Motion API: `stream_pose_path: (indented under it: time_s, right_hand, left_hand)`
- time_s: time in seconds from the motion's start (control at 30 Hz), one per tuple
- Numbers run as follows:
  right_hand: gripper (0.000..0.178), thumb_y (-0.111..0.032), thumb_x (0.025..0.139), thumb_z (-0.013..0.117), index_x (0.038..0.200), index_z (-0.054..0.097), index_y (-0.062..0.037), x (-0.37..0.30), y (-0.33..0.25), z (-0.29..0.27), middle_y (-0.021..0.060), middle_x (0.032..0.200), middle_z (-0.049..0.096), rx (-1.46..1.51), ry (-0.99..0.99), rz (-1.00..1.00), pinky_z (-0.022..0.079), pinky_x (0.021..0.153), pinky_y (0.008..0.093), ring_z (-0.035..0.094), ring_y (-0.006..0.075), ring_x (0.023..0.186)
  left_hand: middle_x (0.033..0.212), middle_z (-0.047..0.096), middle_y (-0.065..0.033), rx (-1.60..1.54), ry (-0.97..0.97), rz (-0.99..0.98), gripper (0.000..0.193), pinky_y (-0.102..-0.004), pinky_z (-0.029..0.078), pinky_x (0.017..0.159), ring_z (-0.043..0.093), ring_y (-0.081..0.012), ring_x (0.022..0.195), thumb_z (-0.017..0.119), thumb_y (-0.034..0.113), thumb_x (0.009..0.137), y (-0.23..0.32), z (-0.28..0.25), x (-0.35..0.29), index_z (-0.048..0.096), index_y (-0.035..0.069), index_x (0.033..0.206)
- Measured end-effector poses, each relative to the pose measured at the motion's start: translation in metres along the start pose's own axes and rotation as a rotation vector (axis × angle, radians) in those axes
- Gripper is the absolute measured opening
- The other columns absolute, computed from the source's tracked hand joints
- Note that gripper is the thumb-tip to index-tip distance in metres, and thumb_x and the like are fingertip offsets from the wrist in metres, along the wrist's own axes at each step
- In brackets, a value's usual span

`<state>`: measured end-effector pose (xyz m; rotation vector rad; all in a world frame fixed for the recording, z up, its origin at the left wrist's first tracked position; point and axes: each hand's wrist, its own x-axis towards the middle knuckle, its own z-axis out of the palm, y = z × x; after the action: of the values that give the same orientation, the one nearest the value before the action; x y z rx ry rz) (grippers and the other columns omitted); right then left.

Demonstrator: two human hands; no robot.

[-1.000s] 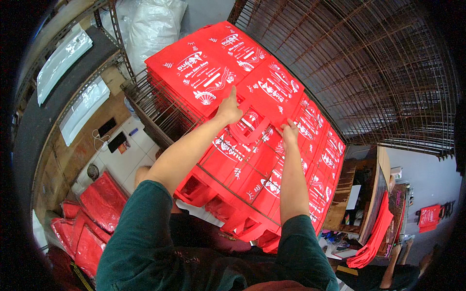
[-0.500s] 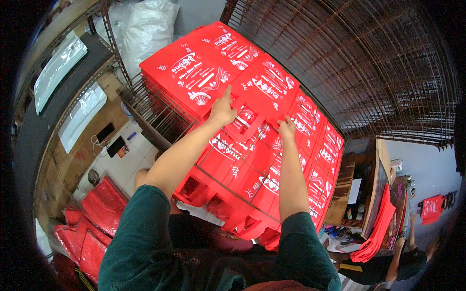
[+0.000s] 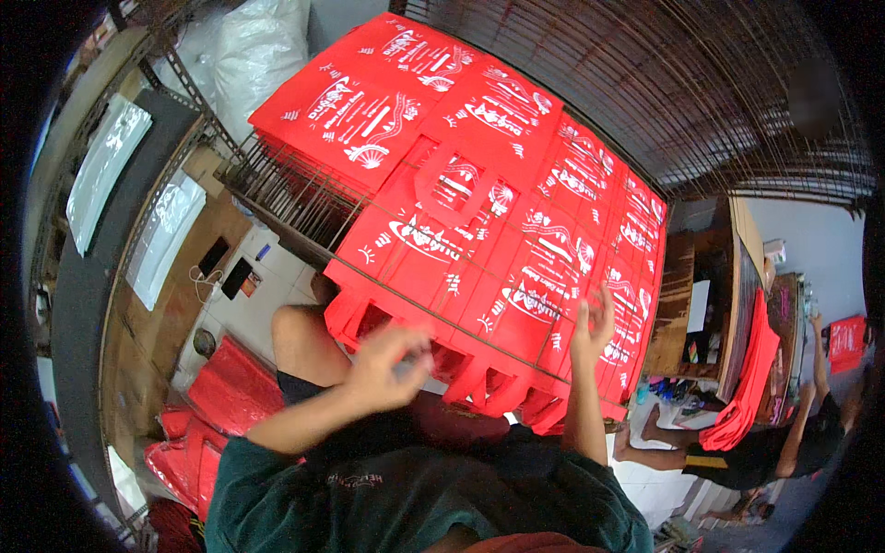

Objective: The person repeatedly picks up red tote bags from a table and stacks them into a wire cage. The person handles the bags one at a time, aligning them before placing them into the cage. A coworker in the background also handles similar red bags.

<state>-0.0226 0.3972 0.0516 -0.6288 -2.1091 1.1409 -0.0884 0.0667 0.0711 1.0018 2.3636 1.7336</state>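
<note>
Red fabric tote bags (image 3: 516, 230) with white print lie flat in overlapping rows on a wire rack. One bag's handle loop (image 3: 449, 189) lies flat near the middle. More handles (image 3: 479, 378) hang over the edge nearest me. My left hand (image 3: 392, 367) is in front of that edge, blurred, its fingers loosely curved with a gap to the thumb; I see nothing held. Over the right part of the bags, my right hand (image 3: 593, 327) is raised with fingers apart and nothing in it.
Another wire rack (image 3: 645, 83) rises behind the bags. At the left are a shelf with white sheets (image 3: 109, 170) and plastic-wrapped red bundles (image 3: 235, 387) on the floor. To the right, red bags (image 3: 751, 378) hang by a wooden cabinet (image 3: 696, 295); another person (image 3: 811, 433) is beyond.
Both hands have drawn back toward me from the middle of the bags. The handle loop they were at now lies flat on the bags. My view has shifted slightly.
</note>
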Motion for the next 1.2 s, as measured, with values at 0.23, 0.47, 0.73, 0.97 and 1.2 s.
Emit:
stream_pose_path:
  time_s: [0.23, 0.47, 0.73, 0.97, 1.2]
  right_hand:
    - [0.036, -0.008, 0.083, 0.059, 0.117, 0.053, 0.0007, -0.101, 0.017, -0.087, 0.0130, 0.102, 0.059, -0.353, 0.067, 0.003, 0.045, 0.074, 0.0309, 0.057, 0.0208, 0.085]
    - [0.049, -0.031, 0.083, 0.059, 0.124, 0.048, -0.0046, -0.107, 0.043, -0.144, 0.0202, 0.130, 0.041, -0.821, 0.282, -0.082, 0.024, 0.102, 0.0495, 0.034, 0.0373, 0.121]
    - [0.067, -0.056, 0.089, 0.033, 0.144, 0.020, -0.0202, -0.102, 0.084, -0.168, 0.0160, 0.150, 0.003, -0.923, 0.057, 0.404, 0.004, 0.106, 0.0580, -0.001, 0.0372, 0.137]
    - [0.070, -0.057, 0.089, 0.034, 0.144, 0.016, -0.0190, -0.106, 0.086, -0.173, 0.0189, 0.149, 0.002, -0.928, 0.070, 0.348, 0.005, 0.106, 0.0588, 0.000, 0.0385, 0.137]
    - [0.068, -0.060, 0.088, 0.030, 0.144, 0.021, -0.0214, -0.104, 0.081, -0.174, 0.0166, 0.150, 0.003, -0.858, 0.006, 0.335, 0.001, 0.107, 0.0571, 0.000, 0.0384, 0.137]
  left_hand:
    - [0.084, 0.062, -0.0098, 0.093, -0.912, -0.043, 0.041, -0.0409, 0.050, 0.071, 0.061, -0.0304, 0.079, 0.059, 0.036, 0.083, -0.048, 0.088, -0.139, 0.054, 0.013, 0.116]
    - [0.079, 0.062, -0.0111, 0.202, -1.068, -0.226, 0.043, -0.0426, 0.047, 0.065, 0.061, -0.0311, 0.077, 0.060, 0.049, 0.079, -0.046, 0.098, -0.125, 0.056, 0.010, 0.098]
    - [0.071, 0.061, -0.0086, 0.285, -1.033, -0.137, 0.042, -0.0383, 0.047, 0.060, 0.061, -0.0269, 0.068, 0.062, 0.049, 0.077, -0.042, 0.107, -0.127, 0.059, 0.008, 0.085]
    - [0.065, 0.061, -0.0094, 0.350, -1.115, -0.190, 0.041, -0.0376, 0.046, 0.059, 0.061, -0.0253, 0.064, 0.065, 0.046, 0.076, -0.034, 0.113, -0.127, 0.058, 0.006, 0.077]
    - [0.057, 0.053, -0.0024, -0.078, -1.026, -0.293, 0.036, -0.0274, 0.042, 0.052, 0.051, -0.0111, 0.054, 0.068, 0.040, 0.078, -0.033, 0.143, -0.160, 0.058, 0.006, 0.074]
